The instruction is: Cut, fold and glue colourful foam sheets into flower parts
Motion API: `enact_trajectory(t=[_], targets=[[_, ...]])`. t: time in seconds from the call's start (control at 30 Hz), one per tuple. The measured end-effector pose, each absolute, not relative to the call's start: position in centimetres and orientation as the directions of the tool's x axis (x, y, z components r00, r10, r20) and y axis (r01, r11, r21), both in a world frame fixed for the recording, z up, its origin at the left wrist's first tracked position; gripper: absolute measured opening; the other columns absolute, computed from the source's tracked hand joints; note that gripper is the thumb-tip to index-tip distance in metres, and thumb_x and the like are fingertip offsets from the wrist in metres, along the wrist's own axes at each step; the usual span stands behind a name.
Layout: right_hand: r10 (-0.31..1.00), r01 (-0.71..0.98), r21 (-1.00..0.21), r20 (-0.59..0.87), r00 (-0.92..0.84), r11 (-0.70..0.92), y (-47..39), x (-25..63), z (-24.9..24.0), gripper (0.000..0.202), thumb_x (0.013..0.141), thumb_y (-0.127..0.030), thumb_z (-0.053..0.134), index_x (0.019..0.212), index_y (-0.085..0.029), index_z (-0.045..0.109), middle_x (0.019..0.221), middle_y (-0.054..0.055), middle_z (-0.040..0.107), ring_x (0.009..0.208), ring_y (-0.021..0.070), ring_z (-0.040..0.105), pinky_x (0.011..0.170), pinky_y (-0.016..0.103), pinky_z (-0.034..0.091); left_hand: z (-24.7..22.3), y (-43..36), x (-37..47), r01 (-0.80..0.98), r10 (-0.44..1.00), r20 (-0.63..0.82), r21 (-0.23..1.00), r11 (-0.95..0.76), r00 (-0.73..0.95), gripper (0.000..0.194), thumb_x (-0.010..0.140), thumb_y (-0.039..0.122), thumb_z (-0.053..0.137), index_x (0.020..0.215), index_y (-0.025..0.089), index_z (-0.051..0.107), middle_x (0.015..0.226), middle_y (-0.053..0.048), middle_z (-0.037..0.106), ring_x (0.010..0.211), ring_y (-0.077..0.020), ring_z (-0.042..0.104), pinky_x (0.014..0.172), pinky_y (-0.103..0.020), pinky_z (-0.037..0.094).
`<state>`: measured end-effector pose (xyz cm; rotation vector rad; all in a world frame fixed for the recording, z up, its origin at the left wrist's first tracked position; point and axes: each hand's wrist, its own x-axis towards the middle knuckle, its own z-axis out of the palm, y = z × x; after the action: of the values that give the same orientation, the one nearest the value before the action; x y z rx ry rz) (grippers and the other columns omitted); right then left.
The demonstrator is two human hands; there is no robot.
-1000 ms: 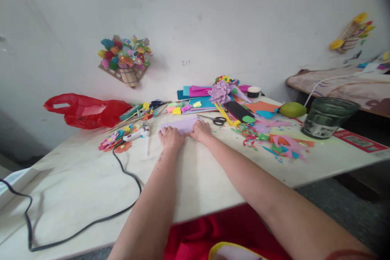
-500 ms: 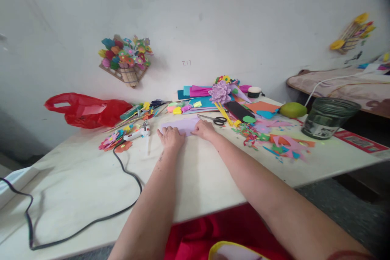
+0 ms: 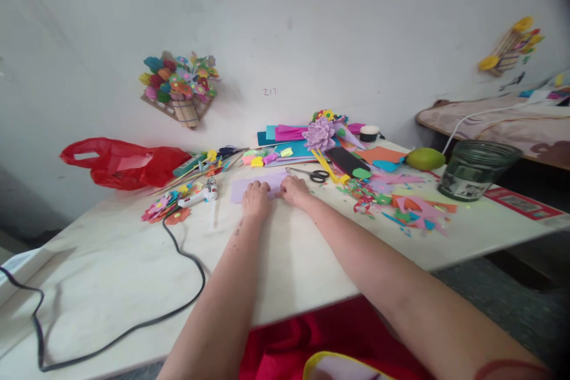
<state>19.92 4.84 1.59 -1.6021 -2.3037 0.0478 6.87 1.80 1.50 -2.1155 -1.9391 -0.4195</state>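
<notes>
Person's left hand lies flat on sheet, fingers extended; right hand curled at its right end, grip unclear. Even, light pressure should limit creasing.

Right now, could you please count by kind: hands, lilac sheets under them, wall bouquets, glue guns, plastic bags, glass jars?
Left hand, right hand: 2
Lilac sheet: 1
Wall bouquets: 2
Glue gun: 1
Plastic bag: 1
Glass jar: 1
Total: 8

A thin rectangular lavender sheet lies on a flat pale table under a person's left hand, the right hand at its edge. A white plastic glue gun lies left, black-handled metal scissors right, a many-petalled lavender flower behind.
</notes>
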Motion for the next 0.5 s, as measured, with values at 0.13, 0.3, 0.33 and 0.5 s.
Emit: enact_trajectory(t=[0.13, 0.3, 0.33, 0.5], targets=[[0.924, 0.906, -0.232, 0.231, -0.303, 0.355, 4.9, 19.94, 1.69, 0.025, 0.078, -0.041, 0.053, 0.079, -0.02, 0.067, 0.105, 0.008, 0.059, 0.103, 0.0227, 0.047, 0.08, 0.032, 0.036, 1.43, 1.73, 7.11, 0.997, 0.932, 0.355, -0.005, -0.074, 0.071, 0.025, 0.079, 0.019, 0.042, 0.098, 0.024, 0.057, 0.101, -0.007, 0.055, 0.1, -0.0215, 0.046, 0.077, -0.031, 0.038], [0.927, 0.908, -0.235, 0.236, -0.293, 0.347, 5.2, 19.86, 1.54, 0.025, 0.078, -0.039, 0.051, 0.078, -0.02, 0.067, 0.105, 0.008, 0.06, 0.1, 0.0227, 0.049, 0.078, 0.032, 0.037, 1.56, 1.53, 7.3, 0.999, 0.938, 0.347, 0.02, -0.033, 0.024, 0.026, 0.079, 0.033, 0.044, 0.099, 0.022, 0.057, 0.103, -0.008, 0.058, 0.102, -0.024, 0.046, 0.084, -0.037, 0.033], [0.928, 0.909, -0.235, 0.234, -0.291, 0.345, 5.31, 19.86, 1.48, 0.025, 0.078, -0.039, 0.051, 0.078, -0.02, 0.067, 0.105, 0.007, 0.059, 0.1, 0.0228, 0.049, 0.078, 0.032, 0.037, 1.58, 1.51, 7.34, 0.999, 0.939, 0.343, 0.029, -0.017, 0.006, 0.027, 0.079, 0.035, 0.044, 0.099, 0.022, 0.057, 0.103, -0.008, 0.058, 0.102, -0.0243, 0.046, 0.084, -0.037, 0.032], [0.935, 0.903, -0.264, 0.205, -0.291, 0.339, 5.6, 20.05, 1.6, 0.024, 0.077, -0.041, 0.052, 0.076, -0.022, 0.067, 0.104, 0.006, 0.061, 0.1, 0.0219, 0.05, 0.078, 0.03, 0.037, 1.52, 1.56, 7.38, 0.997, 0.931, 0.36, 0.068, 0.042, -0.063, 0.028, 0.077, 0.036, 0.046, 0.099, 0.024, 0.058, 0.103, -0.007, 0.059, 0.105, -0.0262, 0.043, 0.084, -0.039, 0.03]])
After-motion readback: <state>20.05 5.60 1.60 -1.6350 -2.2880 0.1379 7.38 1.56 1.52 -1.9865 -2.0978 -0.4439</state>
